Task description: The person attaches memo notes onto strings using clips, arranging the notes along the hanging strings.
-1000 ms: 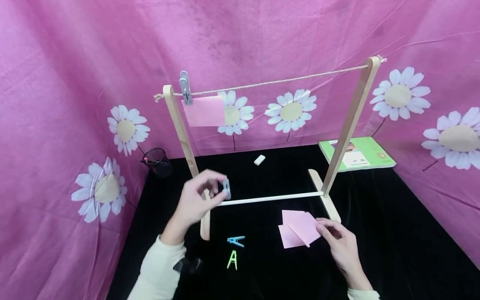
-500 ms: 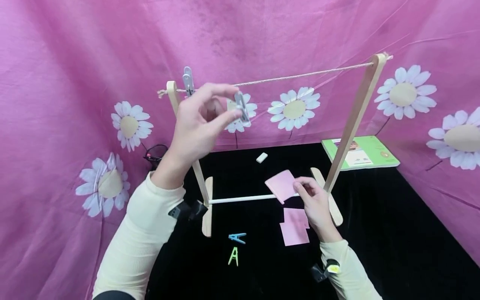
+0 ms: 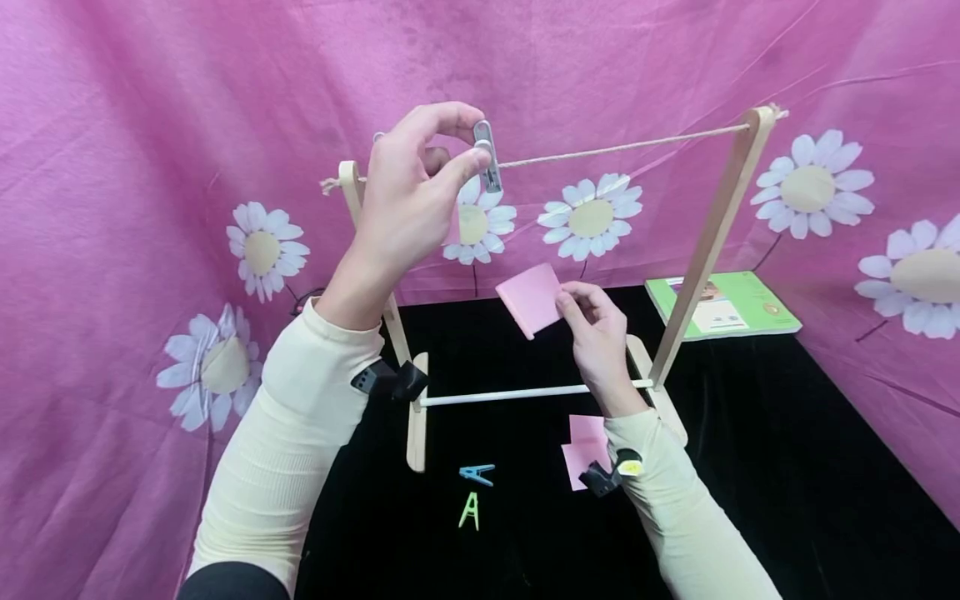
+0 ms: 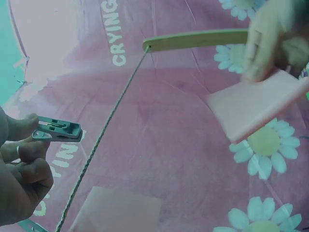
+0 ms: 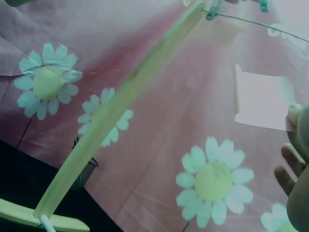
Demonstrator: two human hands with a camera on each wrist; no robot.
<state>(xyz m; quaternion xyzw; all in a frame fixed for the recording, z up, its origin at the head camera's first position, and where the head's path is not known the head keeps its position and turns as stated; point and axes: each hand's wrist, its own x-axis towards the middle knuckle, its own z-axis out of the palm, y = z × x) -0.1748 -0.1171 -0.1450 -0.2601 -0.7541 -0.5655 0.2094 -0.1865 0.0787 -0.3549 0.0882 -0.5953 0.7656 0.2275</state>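
Between thumb and index finger, my left hand [image 3: 411, 196] pinches a grey clothespin [image 3: 488, 158] up at rope height; its jaws look closed in the left wrist view. My right hand [image 3: 600, 342] holds a pink square of paper [image 3: 529, 300] by its right side, below the rope [image 3: 626, 150] and apart from it. One edge of the paper is folded or curled. Behind my left hand, another grey clothespin [image 5: 212, 12] on the rope is mostly hidden in the head view. A pink sheet [image 4: 120, 210] hangs at that end, seen in the left wrist view.
The rope runs between two wooden posts [image 3: 708, 250] joined by a white rod [image 3: 510, 395]. On the black cloth lie a blue clothespin [image 3: 477, 474], a green clothespin [image 3: 469, 512] and more pink papers [image 3: 581, 458], partly behind my right wrist. A green book [image 3: 750, 304] lies back right.
My left hand has risen with the grey clothespin to the rope. My right hand has lifted one pink paper off the others and carried it up and to the left.
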